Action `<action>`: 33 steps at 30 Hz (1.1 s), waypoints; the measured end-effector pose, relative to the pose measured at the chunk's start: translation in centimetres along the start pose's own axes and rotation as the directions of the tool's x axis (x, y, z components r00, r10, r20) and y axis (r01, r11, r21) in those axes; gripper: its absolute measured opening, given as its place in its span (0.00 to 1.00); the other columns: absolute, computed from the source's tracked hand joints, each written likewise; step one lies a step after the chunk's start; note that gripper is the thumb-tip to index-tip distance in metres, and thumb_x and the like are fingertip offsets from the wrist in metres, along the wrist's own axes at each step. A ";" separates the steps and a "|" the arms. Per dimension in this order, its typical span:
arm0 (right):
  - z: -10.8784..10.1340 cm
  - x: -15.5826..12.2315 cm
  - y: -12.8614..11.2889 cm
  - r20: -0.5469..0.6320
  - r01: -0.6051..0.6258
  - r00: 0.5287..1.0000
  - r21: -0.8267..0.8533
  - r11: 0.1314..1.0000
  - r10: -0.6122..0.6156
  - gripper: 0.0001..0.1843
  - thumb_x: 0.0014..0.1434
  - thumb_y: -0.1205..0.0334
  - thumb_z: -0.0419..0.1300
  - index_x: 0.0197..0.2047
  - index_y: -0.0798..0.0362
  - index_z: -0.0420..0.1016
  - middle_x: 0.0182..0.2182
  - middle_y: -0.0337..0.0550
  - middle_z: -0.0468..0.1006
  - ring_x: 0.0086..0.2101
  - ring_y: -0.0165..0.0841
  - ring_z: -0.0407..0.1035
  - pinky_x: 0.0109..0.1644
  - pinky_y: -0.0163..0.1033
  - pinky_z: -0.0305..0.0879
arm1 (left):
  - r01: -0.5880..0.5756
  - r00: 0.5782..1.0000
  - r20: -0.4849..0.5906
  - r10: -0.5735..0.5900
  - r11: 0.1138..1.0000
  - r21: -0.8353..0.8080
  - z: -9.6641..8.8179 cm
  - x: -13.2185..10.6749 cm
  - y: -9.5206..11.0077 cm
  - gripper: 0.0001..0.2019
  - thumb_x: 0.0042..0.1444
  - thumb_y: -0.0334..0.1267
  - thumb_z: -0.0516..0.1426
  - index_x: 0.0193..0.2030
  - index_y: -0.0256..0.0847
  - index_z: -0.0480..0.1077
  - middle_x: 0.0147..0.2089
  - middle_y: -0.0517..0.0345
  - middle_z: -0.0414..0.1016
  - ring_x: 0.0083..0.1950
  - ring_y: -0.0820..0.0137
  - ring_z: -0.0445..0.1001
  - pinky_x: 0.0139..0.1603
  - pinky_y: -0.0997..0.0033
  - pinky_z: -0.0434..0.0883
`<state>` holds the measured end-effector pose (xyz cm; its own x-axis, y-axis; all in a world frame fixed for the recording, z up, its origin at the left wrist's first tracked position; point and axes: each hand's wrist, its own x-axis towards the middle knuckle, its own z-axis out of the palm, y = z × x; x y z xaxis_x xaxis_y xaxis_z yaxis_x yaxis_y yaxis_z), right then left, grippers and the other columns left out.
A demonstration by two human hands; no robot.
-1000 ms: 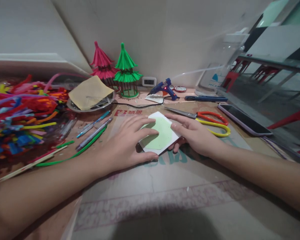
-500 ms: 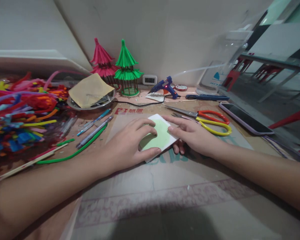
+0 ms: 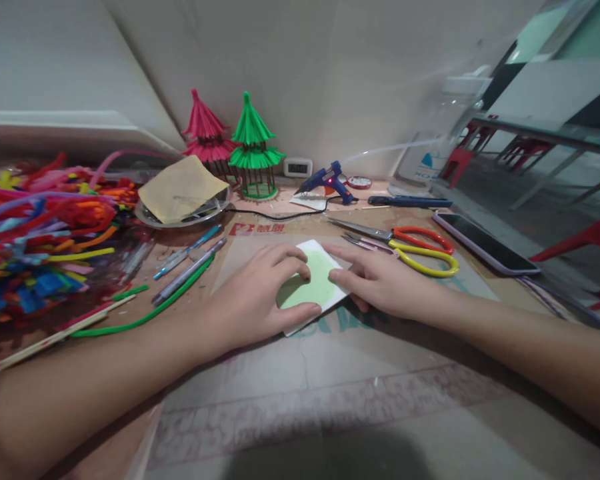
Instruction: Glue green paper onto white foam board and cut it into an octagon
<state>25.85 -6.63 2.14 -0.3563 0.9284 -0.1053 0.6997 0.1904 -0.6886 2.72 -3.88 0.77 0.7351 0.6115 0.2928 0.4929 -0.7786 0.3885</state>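
A small white card with a pale green shape (image 3: 314,285) lies on the cardboard work surface (image 3: 330,373) at the middle. My left hand (image 3: 260,297) rests over the card's left side, thumb along its near edge and fingers curled onto its top. My right hand (image 3: 380,280) holds the card's right edge, forefinger stretched onto the top and other fingers tucked under it. Both hands grip the card between them.
Orange and yellow scissors (image 3: 410,247) lie just right of my hands, a phone (image 3: 485,243) beyond them. A blue glue gun (image 3: 325,181) and pink and green paper pagodas (image 3: 230,143) stand at the back. Pens (image 3: 190,257), a green strip and a pile of coloured strips (image 3: 35,227) fill the left.
Both hands have drawn closer together over the card, and the left fingers now cover more of it. The view has dipped slightly.
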 end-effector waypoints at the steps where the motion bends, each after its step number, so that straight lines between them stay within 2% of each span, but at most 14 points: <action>1: -0.1 0.0 0.0 0.002 0.025 1.000 -0.060 0.998 -0.025 0.32 0.68 0.60 0.53 0.74 0.52 0.55 0.14 0.29 0.71 0.15 0.27 0.64 0.22 0.30 0.57 | 0.012 1.000 0.008 -0.012 1.000 -0.001 0.0 0.0 0.0 0.14 0.59 0.49 0.61 0.45 0.43 0.70 0.57 0.49 0.71 0.60 0.56 0.70 0.60 0.54 0.69; 4: -0.4 -0.1 0.1 0.020 0.071 0.997 -0.158 0.985 -0.068 0.31 0.67 0.59 0.55 0.72 0.51 0.60 0.15 0.30 0.72 0.15 0.27 0.63 0.25 0.32 0.56 | 0.049 0.998 0.040 -0.049 0.999 0.005 0.0 0.0 0.0 0.12 0.59 0.47 0.60 0.44 0.43 0.70 0.55 0.50 0.72 0.58 0.56 0.71 0.58 0.54 0.69; 7: -1.3 0.0 0.3 0.031 0.058 0.998 -0.175 0.983 -0.053 0.28 0.68 0.54 0.54 0.68 0.51 0.66 0.18 0.34 0.76 0.17 0.30 0.66 0.26 0.34 0.57 | 0.061 0.996 0.070 -0.062 0.998 0.014 -0.2 0.1 0.1 0.13 0.60 0.48 0.59 0.45 0.42 0.70 0.53 0.50 0.74 0.56 0.56 0.72 0.56 0.53 0.70; 11: -3.2 0.1 0.7 -0.060 0.012 0.998 -0.237 0.971 -0.027 0.23 0.67 0.49 0.53 0.56 0.51 0.78 0.23 0.38 0.78 0.22 0.32 0.70 0.28 0.36 0.60 | 0.074 0.993 0.086 -0.076 0.997 0.016 -0.5 0.2 0.2 0.19 0.56 0.55 0.61 0.44 0.42 0.70 0.53 0.49 0.74 0.56 0.53 0.72 0.55 0.51 0.70; 14: -4.6 0.5 1.5 -0.133 -0.030 0.991 -0.281 0.959 -0.008 0.21 0.67 0.48 0.52 0.49 0.50 0.80 0.25 0.39 0.79 0.25 0.33 0.71 0.30 0.36 0.61 | 0.092 0.993 0.075 -0.093 0.996 0.016 -0.4 0.2 0.0 0.15 0.59 0.51 0.60 0.44 0.42 0.70 0.52 0.50 0.74 0.55 0.54 0.72 0.56 0.51 0.69; 17: -6.0 1.7 2.7 -0.251 -0.072 0.968 -0.344 0.936 -0.018 0.21 0.66 0.47 0.53 0.53 0.50 0.77 0.30 0.42 0.81 0.28 0.36 0.73 0.32 0.38 0.62 | 0.091 0.994 0.056 -0.093 0.995 0.033 -0.3 0.4 -0.3 0.14 0.61 0.50 0.58 0.44 0.42 0.71 0.52 0.50 0.74 0.56 0.54 0.72 0.57 0.52 0.69; 20: -7.7 4.3 4.0 -0.411 -0.155 0.911 -0.425 0.892 -0.038 0.25 0.64 0.50 0.57 0.59 0.54 0.73 0.40 0.50 0.82 0.37 0.42 0.75 0.39 0.42 0.65 | 0.102 0.994 0.041 -0.105 0.993 0.056 -0.5 0.6 -1.0 0.14 0.65 0.49 0.55 0.45 0.41 0.73 0.52 0.48 0.75 0.56 0.54 0.72 0.58 0.51 0.68; 23: -9.2 7.8 5.7 -0.459 -0.227 0.887 -0.342 0.912 0.049 0.27 0.63 0.52 0.60 0.61 0.58 0.72 0.48 0.57 0.81 0.44 0.46 0.75 0.46 0.45 0.68 | 0.057 0.997 0.043 -0.058 0.998 0.030 -0.8 0.8 -2.2 0.15 0.69 0.44 0.49 0.46 0.41 0.75 0.53 0.50 0.76 0.56 0.58 0.73 0.59 0.54 0.68; 25: -9.7 10.1 7.0 -0.445 -0.218 0.889 -0.204 0.954 0.108 0.26 0.63 0.51 0.62 0.59 0.58 0.74 0.49 0.57 0.81 0.45 0.46 0.75 0.48 0.45 0.68 | -0.003 0.999 0.042 0.003 1.000 0.002 -1.0 0.9 -3.2 0.16 0.70 0.44 0.48 0.46 0.42 0.76 0.54 0.51 0.75 0.57 0.61 0.73 0.60 0.58 0.67; 27: -9.8 12.1 8.2 -0.436 -0.194 0.893 -0.145 0.970 0.113 0.24 0.62 0.52 0.63 0.57 0.57 0.75 0.49 0.55 0.81 0.46 0.43 0.76 0.49 0.43 0.69 | -0.043 0.997 0.066 0.045 0.999 -0.023 -1.2 0.9 -3.9 0.17 0.70 0.45 0.48 0.48 0.43 0.76 0.55 0.51 0.75 0.59 0.61 0.72 0.61 0.60 0.67; 30: -9.4 14.5 9.4 -0.422 -0.168 0.900 -0.101 0.981 0.111 0.23 0.59 0.52 0.66 0.53 0.58 0.76 0.47 0.55 0.82 0.42 0.40 0.76 0.46 0.41 0.71 | -0.050 0.994 0.100 0.051 0.999 -0.016 -1.3 0.8 -4.0 0.17 0.66 0.52 0.53 0.48 0.43 0.76 0.56 0.51 0.74 0.60 0.59 0.72 0.61 0.58 0.66; 33: -8.8 16.3 9.6 -0.404 -0.137 0.907 -0.020 0.990 0.117 0.24 0.57 0.52 0.68 0.51 0.58 0.75 0.44 0.54 0.81 0.36 0.37 0.76 0.39 0.39 0.73 | 0.019 0.995 0.093 -0.026 0.997 0.076 -1.2 0.7 -2.9 0.24 0.56 0.62 0.59 0.47 0.43 0.74 0.56 0.49 0.74 0.59 0.52 0.71 0.59 0.52 0.67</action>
<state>32.24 13.12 0.09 0.0090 0.9935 0.1139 0.7540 0.0680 -0.6534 1.26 -1.03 0.91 0.7622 0.6155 0.2005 0.5406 -0.7756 0.3259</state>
